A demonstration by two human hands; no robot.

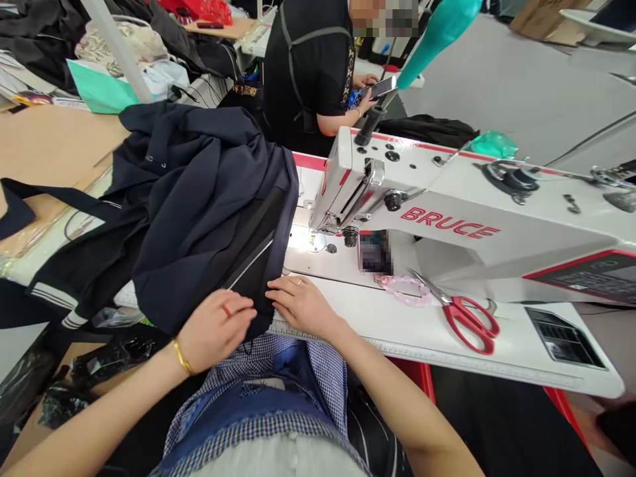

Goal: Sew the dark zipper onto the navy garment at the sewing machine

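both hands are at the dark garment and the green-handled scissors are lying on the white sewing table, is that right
Not quite: the scissors are red-handled, not green-handled, as the head view shows. The left hand and right hand are indeed at the dark garment, and the scissors do lie on the white sewing table.

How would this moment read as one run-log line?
left hand: on dark garment near zipper | right hand: at garment's edge | red-handled scissors: on white tabletop
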